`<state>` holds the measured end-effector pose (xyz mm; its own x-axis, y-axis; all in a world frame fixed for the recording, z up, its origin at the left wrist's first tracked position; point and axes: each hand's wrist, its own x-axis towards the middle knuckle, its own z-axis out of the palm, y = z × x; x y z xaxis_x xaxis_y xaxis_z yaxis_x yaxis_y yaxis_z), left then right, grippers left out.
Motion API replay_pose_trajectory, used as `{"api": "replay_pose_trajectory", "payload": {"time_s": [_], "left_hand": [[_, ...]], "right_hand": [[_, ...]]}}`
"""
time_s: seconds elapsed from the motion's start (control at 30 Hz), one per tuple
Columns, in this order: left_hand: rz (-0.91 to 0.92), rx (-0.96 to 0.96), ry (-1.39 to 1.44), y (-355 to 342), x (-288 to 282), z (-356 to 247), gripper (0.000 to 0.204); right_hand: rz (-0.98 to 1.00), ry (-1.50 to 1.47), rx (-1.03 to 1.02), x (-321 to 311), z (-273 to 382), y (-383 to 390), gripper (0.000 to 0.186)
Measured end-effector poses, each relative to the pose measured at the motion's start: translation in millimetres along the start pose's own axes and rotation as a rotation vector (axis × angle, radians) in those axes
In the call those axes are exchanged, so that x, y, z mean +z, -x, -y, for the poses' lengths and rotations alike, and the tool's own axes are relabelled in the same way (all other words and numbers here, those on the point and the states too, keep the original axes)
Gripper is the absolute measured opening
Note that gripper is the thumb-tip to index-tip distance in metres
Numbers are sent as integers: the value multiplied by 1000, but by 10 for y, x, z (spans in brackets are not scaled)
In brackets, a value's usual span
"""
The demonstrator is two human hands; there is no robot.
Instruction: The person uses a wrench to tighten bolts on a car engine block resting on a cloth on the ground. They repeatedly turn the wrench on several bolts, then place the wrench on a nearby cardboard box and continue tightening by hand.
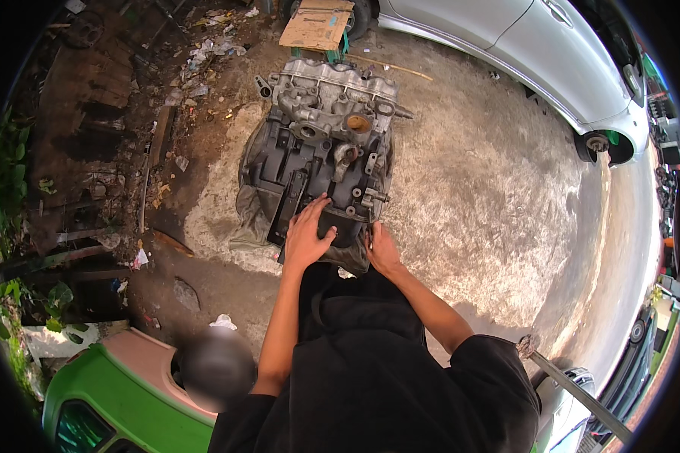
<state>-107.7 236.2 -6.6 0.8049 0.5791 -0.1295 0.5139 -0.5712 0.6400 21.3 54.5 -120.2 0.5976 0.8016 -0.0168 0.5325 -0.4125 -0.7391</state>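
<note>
- The left hand [306, 232] lies on the near part of the engine, with its thumb held out wide from its fingers.
- The right hand [383, 249] is at the near right edge of the engine, its fingers bent in. I cannot tell if it is holding some small thing.
- The big engine [317, 162] sits on the ground, right in front of the person. Its near part is black, and its far part is silver.
- A crumpled, dull green cloth [251, 230] pokes out by the engine's near left side.
- Past the engine is a flat piece of brown cardboard [315, 24].
- A silver car [499, 26] is at the far right.
- A green car [140, 396] is near, on the left.
- Bits of trash [204, 54] lie on the ground [476, 211], far left.
</note>
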Motion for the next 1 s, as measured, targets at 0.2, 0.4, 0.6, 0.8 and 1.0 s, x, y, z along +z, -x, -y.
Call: {"api": "replay_pose_trajectory", "payload": {"time_s": [0.2,0.4,0.6,0.8,1.0], "left_hand": [[-9,7,5,-8,-3,2,68],[-12,11,19,-7,-3,15,70],[-12,18,38,-2,-6,10,69],[0,5,25,4,-7,15,68],[3,7,33,2,-14,10,68]], "right_hand": [[-132,-133,163,34,-234,89,22],[-408,-422,314,-90,-308,-64,19],[-446,-579,355,-278,-357,-371,19],[-272,-504,425,-314,-524,-611,32],[-66,-565,524,-239,-620,-871,39]]}}
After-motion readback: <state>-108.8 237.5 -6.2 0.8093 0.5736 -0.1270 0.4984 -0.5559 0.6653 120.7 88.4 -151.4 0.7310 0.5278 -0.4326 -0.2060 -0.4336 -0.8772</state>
